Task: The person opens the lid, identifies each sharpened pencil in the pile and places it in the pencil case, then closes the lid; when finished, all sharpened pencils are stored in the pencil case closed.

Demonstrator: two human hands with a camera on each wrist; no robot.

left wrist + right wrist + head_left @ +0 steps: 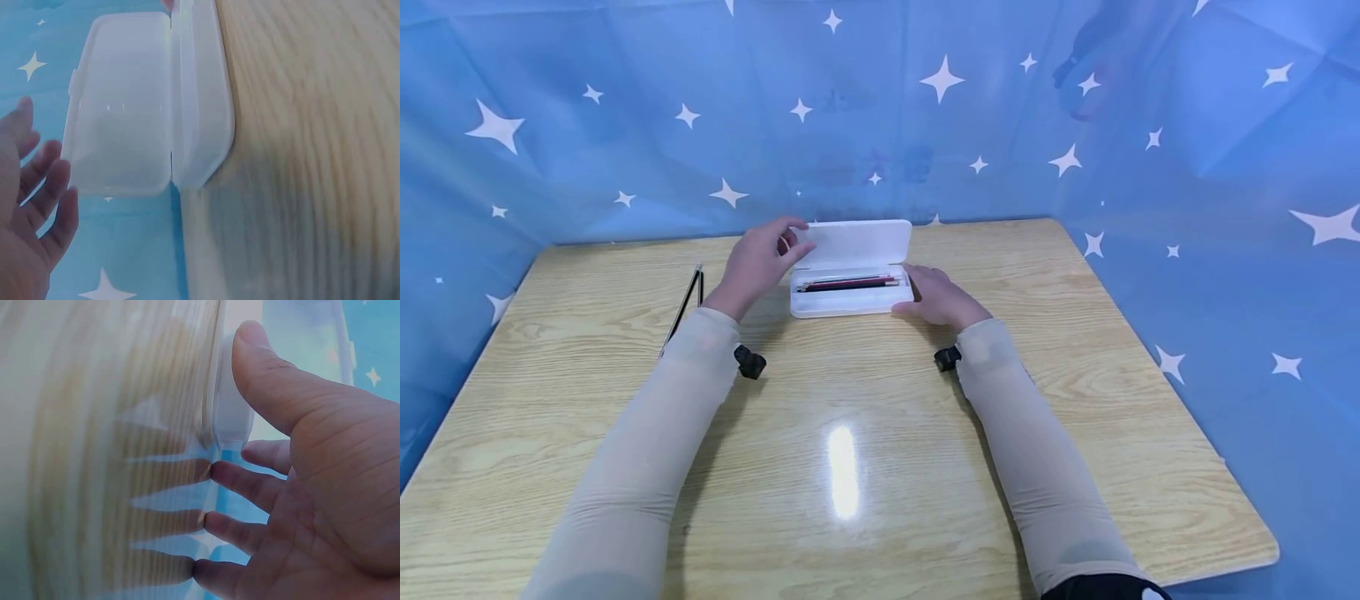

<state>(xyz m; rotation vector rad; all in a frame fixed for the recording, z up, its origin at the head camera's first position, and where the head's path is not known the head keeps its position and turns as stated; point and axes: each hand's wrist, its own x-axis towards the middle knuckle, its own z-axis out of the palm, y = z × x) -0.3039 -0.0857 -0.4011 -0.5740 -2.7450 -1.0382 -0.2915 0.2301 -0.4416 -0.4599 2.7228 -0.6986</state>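
Observation:
A white pencil case (852, 310) stands near the table's far edge, its lid (863, 243) raised on the hinge. Several pencils (850, 284), dark and red, lie in its tray. My left hand (763, 260) is at the lid's left end, fingers loosely bent. In the left wrist view, those fingertips (62, 169) are right beside the lid's outer edge. At the opposite end, my right hand (940, 296) holds the case, thumb (253, 337) over the front side and fingers around the back corner. The other right fingertips rest on the tabletop.
Two slim dark pencils or pens (683, 307) lie on the wooden table (850, 400) left of the case, partly hidden by my left forearm. A blue curtain with white stars (850, 108) hangs right behind the table and along its right side.

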